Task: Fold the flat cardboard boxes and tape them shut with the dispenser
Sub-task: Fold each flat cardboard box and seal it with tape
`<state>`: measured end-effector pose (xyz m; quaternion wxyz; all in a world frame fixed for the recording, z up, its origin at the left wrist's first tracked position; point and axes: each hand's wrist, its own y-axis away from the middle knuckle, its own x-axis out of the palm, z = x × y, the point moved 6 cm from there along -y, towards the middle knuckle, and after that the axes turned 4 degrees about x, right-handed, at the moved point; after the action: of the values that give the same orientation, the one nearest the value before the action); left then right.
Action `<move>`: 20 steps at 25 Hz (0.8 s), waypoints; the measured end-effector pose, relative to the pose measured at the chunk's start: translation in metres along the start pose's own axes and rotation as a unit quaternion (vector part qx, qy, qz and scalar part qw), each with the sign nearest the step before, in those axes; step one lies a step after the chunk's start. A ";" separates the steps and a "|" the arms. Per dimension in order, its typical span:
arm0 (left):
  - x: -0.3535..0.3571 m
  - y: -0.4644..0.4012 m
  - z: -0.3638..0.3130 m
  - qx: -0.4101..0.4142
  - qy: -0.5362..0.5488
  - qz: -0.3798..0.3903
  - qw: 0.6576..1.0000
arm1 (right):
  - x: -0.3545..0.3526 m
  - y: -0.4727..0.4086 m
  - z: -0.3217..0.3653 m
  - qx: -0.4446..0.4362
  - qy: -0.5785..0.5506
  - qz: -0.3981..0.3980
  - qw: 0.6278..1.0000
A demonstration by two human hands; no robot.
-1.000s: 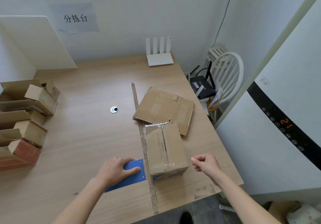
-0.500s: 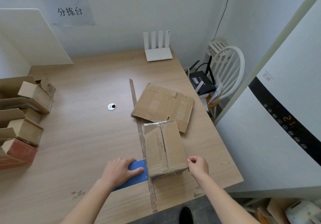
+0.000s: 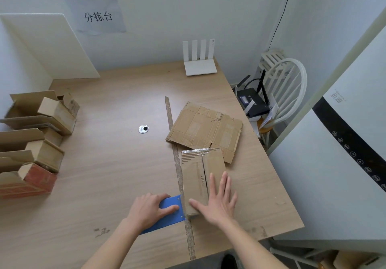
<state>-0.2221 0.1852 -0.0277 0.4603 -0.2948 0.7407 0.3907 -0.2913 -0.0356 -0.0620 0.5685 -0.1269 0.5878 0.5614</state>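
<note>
A folded brown cardboard box (image 3: 198, 170) stands on the wooden table (image 3: 117, 164) near its front edge, with clear tape over its far end. My right hand (image 3: 217, 201) lies flat on the box's top, fingers spread and straight. My left hand (image 3: 149, 209) rests on a blue tape dispenser (image 3: 169, 214) that lies just left of the box, fingers curved over it. Behind the box lies a stack of flat cardboard boxes (image 3: 205, 127).
Several folded boxes (image 3: 37, 141) are stacked at the table's left edge. A white router (image 3: 199, 60) stands at the back, a metal grommet (image 3: 143, 129) sits mid-table. A tape strip (image 3: 177, 164) runs along the table seam. A white chair (image 3: 286, 93) and a white appliance (image 3: 338, 164) stand to the right.
My right hand has come from the box's near right corner up onto its top and spread flat. My left hand has stayed on the blue dispenser.
</note>
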 end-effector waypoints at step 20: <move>0.081 -0.009 0.031 -0.183 -0.075 -0.052 0.979 | 0.005 -0.002 -0.003 0.000 0.020 0.023 1.000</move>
<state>-0.2338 0.2005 -0.1129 0.4723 -0.3821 0.6036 0.5164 -0.2926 -0.0366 -0.0679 0.5435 -0.1247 0.6022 0.5713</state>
